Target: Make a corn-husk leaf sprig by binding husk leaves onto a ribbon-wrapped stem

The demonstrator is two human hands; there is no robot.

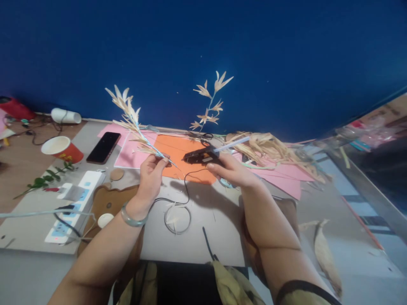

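Observation:
Between the thumb and fingers of my left hand (pixel 151 176) is the lower stem of a pale dried-husk flower spray (pixel 129 112), which slants up and to the left. My right hand (pixel 230 169) is closed around a black hot glue gun (pixel 200 156). A whitish glue stick (pixel 233 144) juts from the gun's back end. The nozzle points left toward the spray's stem, with a gap between them. Behind the gun, a second husk-flower spray (pixel 210 112) rises upright before the blue wall. An orange sheet (pixel 173 148) lies under both hands.
A wire ring (pixel 177 219) lies nearer me. To the left are a power strip (pixel 74 207), a phone (pixel 104 147), a red paper cup (pixel 65 149) and a green leafy sprig (pixel 47 178). Dried husks (pixel 270 148) and pink paper (pixel 282 178) are at the right. The gun's cord crosses the table.

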